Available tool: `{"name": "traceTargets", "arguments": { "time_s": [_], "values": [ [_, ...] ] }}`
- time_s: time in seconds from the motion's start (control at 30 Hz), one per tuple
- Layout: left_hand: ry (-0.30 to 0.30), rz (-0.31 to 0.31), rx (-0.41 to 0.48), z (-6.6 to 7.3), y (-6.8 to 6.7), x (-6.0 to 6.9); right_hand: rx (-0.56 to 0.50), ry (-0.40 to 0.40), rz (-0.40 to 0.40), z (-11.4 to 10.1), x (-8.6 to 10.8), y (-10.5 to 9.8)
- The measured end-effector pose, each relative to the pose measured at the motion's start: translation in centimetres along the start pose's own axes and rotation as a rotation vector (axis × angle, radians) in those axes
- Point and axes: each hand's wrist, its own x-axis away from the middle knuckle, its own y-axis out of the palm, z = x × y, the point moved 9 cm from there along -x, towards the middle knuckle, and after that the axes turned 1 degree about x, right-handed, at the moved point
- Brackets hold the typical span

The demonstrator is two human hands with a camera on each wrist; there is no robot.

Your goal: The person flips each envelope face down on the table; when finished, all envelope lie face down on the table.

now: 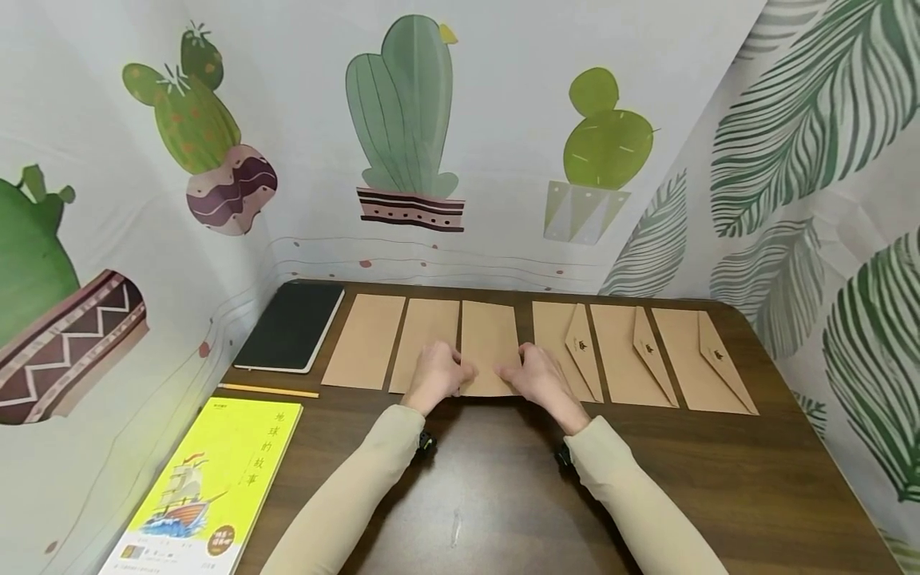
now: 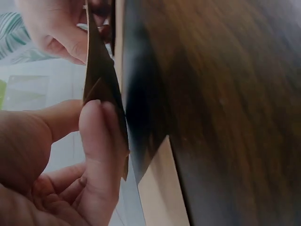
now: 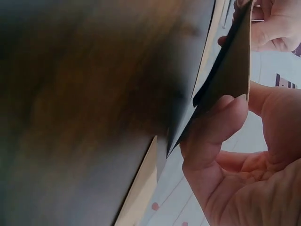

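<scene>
A brown kraft envelope [image 1: 490, 343] in the middle of the row has its plain side up. My left hand [image 1: 437, 369] pinches its near left corner between thumb and fingers, while my right hand [image 1: 537, 375] pinches the near right corner. Both wrist views show the envelope's near edge lifted off the table, with thumb and fingers on opposite faces. To the left lie two plain-side-up envelopes [image 1: 364, 339], the nearer one partly behind my left hand. To the right are three envelopes [image 1: 621, 351] with pointed flaps and small dark prints showing.
On the left of the dark wooden table [image 1: 460, 487] lie a black notebook [image 1: 291, 323], a yellow pencil [image 1: 267, 390] and a yellow book [image 1: 216, 479] with a sailing ship on its cover. A white cloth [image 1: 309, 144] printed with cacti and leaves hangs behind.
</scene>
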Motion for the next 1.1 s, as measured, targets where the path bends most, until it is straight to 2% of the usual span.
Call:
{"name": "traceTargets", "arguments": {
  "time_s": [0.07,0.2,0.27,0.37,0.47,0.77,1.0,1.1],
  "values": [
    [0.007,0.005,-0.039,0.8,-0.3,0.6,0.008,-0.016,-0.002,0.2,-0.4,0.3],
    [0.019,-0.021,-0.107,-1.4,1.7,-1.7,0.029,-0.045,-0.011,0.8,-1.8,1.3],
    [0.021,-0.022,-0.144,-2.0,2.2,-2.4,0.068,-0.053,-0.016,1.5,-2.8,2.2],
    [0.043,-0.008,-0.196,-2.4,2.8,-3.1,0.15,-0.083,-0.01,3.0,-4.8,3.6],
    [0.056,-0.003,-0.23,-2.2,2.9,-3.4,0.217,-0.087,0.001,3.4,-5.6,4.0],
    [0.104,0.063,-0.33,-1.5,2.8,-3.5,0.295,-0.072,0.017,2.6,-5.6,4.0],
    [0.108,0.066,-0.351,-1.4,3.0,-3.3,0.344,-0.096,0.028,2.6,-5.5,4.2],
    [0.11,0.075,-0.348,-1.4,2.9,-3.4,0.33,-0.085,0.036,1.1,-3.9,3.0]
  ]
}}
